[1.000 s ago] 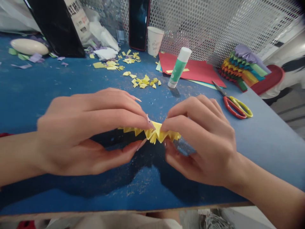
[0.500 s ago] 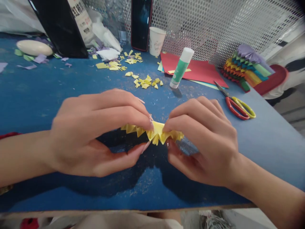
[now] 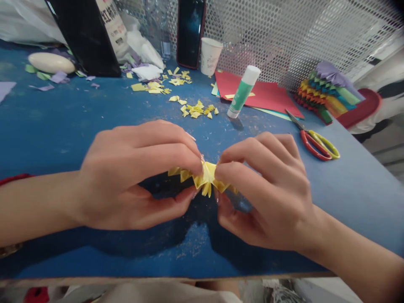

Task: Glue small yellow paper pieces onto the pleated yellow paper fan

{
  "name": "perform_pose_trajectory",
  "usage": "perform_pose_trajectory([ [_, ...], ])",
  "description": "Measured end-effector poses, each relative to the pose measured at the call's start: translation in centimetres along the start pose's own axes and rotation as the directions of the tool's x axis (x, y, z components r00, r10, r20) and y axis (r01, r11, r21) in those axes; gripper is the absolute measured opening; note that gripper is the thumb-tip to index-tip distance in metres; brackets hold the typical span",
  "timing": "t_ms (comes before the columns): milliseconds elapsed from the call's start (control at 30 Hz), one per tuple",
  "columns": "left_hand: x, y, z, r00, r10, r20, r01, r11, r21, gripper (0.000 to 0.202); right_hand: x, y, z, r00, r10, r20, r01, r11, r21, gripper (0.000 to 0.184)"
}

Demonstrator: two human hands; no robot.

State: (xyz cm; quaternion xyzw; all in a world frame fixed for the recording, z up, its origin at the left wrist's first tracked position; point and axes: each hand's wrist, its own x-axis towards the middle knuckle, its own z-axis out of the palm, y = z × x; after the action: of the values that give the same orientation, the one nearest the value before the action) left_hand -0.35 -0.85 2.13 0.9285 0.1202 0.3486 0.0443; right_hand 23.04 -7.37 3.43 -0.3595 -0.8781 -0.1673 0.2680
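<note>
A pleated yellow paper piece point(image 3: 208, 173) with a zigzag lower edge is held just above the blue table. My left hand point(image 3: 142, 176) pinches its left part between thumb and fingers. On the other side, my right hand point(image 3: 261, 189) grips its right part the same way, the fingertips close to those of the left. Some of the folds are hidden behind the fingers. Beyond the hands, yellow paper scraps point(image 3: 197, 109) lie in a small heap, with a green glue stick point(image 3: 243, 92) standing upright beside them.
Scissors point(image 3: 315, 143) lie at the right. Behind the glue stick are red paper sheets point(image 3: 271, 99), a paper cup point(image 3: 211, 57) and a phone point(image 3: 190, 33). Folded multicoloured paper point(image 3: 331, 92) sits at the far right corner. A pale oval object point(image 3: 52, 63) rests at the back left.
Both hands still pinch the yellow paper. The left hand has shifted slightly right, and the fingers are a little closer together. The whole view has moved slightly.
</note>
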Motion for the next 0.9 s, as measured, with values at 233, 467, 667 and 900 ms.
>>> perform_pose_trajectory([
  [233,0.15,0.24,0.43,0.998,-0.030,-0.055,0.030,1.000,-0.009,0.010,-0.15,0.13,-0.03,1.000,-0.013,-0.005,0.013,1.000,-0.017,0.002],
  [467,0.07,0.01,0.30,0.997,-0.070,-0.037,0.069,0.997,-0.015,0.014,-0.20,0.16,0.01,1.000,0.000,-0.007,0.000,1.000,0.004,0.003],
  [667,0.02,0.25,0.31,0.993,-0.108,-0.038,0.107,0.994,-0.030,0.015,-0.23,0.29,-0.09,1.000,-0.002,-0.004,0.002,1.000,0.008,0.004],
  [900,0.10,0.24,0.16,0.998,-0.035,-0.049,0.034,0.999,-0.009,0.016,-0.39,0.24,-0.32,1.000,-0.010,0.015,0.010,1.000,0.018,0.005],
])
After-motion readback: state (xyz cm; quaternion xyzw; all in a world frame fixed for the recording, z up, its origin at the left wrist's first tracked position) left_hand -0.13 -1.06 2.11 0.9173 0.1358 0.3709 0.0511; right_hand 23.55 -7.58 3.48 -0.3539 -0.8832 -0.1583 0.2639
